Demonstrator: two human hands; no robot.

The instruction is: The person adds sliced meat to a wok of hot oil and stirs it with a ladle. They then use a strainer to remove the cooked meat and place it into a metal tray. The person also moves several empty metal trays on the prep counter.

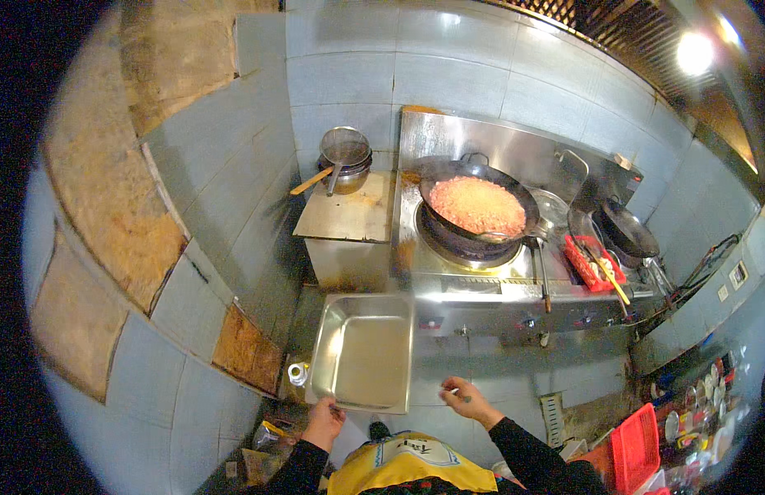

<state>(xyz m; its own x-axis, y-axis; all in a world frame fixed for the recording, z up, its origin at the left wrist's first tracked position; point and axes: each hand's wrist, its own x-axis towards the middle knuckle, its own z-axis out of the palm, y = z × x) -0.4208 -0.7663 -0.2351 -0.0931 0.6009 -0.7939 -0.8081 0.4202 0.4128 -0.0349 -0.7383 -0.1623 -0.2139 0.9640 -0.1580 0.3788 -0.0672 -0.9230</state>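
My left hand (325,424) grips the near left rim of a deep, rectangular stainless steel pan (373,352), which has nothing in it. To the right of that pan, apart from it, is my right hand (470,401) with its fingers curled. A small pale spot shows at those fingers; whether it is a held thing I cannot tell. Beyond my hands, a large black wok (531,204) sits tilted on the stove's burner ring (433,238). A heap of pinkish-orange minced food (478,204) fills much of the wok.
On the left counter (357,216) stand stacked pots under a strainer (345,146). A red plastic basket (585,265), a long-handled utensil (545,278) and a smaller black wok (626,229) occupy the stove's right side. A bottle (297,374) stands left of the pan; a red crate (634,448) is lower right.
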